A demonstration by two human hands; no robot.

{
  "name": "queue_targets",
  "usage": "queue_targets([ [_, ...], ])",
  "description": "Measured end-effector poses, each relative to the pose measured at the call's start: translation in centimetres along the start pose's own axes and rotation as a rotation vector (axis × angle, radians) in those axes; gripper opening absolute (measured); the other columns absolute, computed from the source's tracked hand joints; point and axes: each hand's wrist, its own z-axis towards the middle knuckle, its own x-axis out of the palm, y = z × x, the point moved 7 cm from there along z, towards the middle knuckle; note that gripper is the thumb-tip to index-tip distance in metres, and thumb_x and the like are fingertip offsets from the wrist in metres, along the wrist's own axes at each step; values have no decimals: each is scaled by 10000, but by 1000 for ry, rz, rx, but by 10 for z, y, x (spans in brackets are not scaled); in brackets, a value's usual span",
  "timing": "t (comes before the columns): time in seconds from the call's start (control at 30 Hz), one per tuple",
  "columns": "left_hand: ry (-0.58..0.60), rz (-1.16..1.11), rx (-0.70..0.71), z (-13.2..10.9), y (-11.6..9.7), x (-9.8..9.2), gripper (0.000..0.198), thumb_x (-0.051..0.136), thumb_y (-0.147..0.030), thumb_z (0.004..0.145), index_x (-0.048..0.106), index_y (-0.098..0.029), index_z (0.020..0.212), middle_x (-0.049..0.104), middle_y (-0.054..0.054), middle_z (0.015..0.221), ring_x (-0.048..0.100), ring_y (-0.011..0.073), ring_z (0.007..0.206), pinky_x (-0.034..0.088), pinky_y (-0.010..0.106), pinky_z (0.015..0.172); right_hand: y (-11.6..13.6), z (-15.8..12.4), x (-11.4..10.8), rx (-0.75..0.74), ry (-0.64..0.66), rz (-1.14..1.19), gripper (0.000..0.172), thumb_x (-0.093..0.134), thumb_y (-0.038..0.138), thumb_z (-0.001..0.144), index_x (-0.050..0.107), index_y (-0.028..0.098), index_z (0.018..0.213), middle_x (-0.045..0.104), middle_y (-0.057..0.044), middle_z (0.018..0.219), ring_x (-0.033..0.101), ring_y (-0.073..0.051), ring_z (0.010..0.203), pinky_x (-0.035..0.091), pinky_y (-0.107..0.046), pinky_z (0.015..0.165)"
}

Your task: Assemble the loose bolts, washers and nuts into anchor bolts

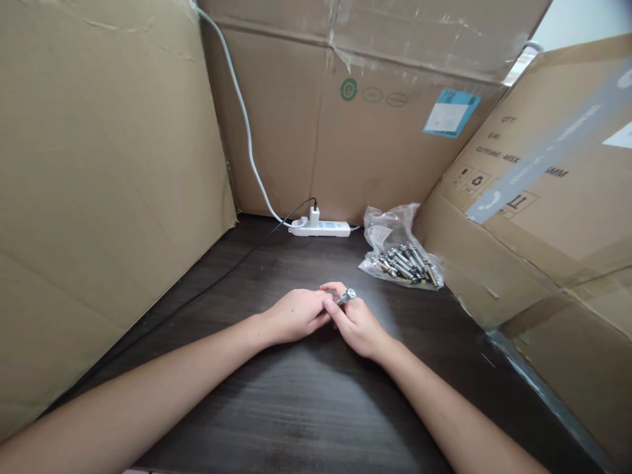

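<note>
Both my hands rest together on the dark wooden table (306,401), near its middle. My right hand (359,326) is closed on a small metal bolt (347,295), whose silver head sticks up above my fingers. My left hand (296,314) is curled with its fingertips pinched against the same bolt from the left. A clear plastic bag (395,237) holding several metal bolts (407,263) lies on the table just behind and to the right of my hands.
Large cardboard boxes wall the table in: one on the left (99,184), one at the back (355,118) and one on the right (543,217). A white power strip (320,228) with a plugged charger and white cable (247,131) lies against the back box.
</note>
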Motion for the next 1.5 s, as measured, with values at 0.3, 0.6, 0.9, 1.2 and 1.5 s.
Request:
queue_targets([
  [0.3, 16, 53, -4, -2, -3, 0, 202, 422, -310, 946, 568, -177, 983, 667, 42, 916, 651, 200, 793, 470, 280, 678, -10, 2, -5, 52, -70, 74, 294, 388, 365, 952, 561, 194, 1116, 651, -32, 878, 618, -168, 797, 462, -287, 761],
  [0.6, -179, 4, -117, -6, 4, -20, 153, 399, -258, 922, 524, -186, 871, 619, 13, 783, 588, 153, 691, 416, 264, 639, -10, 4, -9, 59, -88, 22, 238, 374, 385, 946, 523, 212, 882, 580, 12, 744, 526, -149, 685, 393, -250, 651],
  [0.9, -266, -119, -88, -10, 2, -31, 169, 401, -339, 936, 482, -193, 962, 571, -8, 787, 529, 123, 669, 379, 238, 609, -10, 3, -5, 92, -24, -129, 164, 427, 280, 876, 440, 211, 728, 495, 38, 635, 429, -126, 584, 311, -236, 589],
  [1.2, -199, -191, -155, -8, 9, -26, 182, 364, -312, 953, 501, -203, 1002, 605, 0, 869, 556, 127, 725, 407, 240, 649, -13, 3, -9, 101, -24, -9, 259, 468, 363, 861, 413, 198, 669, 404, 54, 593, 382, -101, 557, 289, -217, 532],
  [1.5, -191, -203, -162, -10, 9, -24, 204, 356, -313, 954, 500, -215, 1061, 611, 2, 906, 578, 131, 746, 429, 246, 666, -19, 4, -12, 73, -98, 86, 256, 489, 419, 878, 562, 184, 809, 521, 27, 649, 455, -110, 590, 375, -219, 546],
])
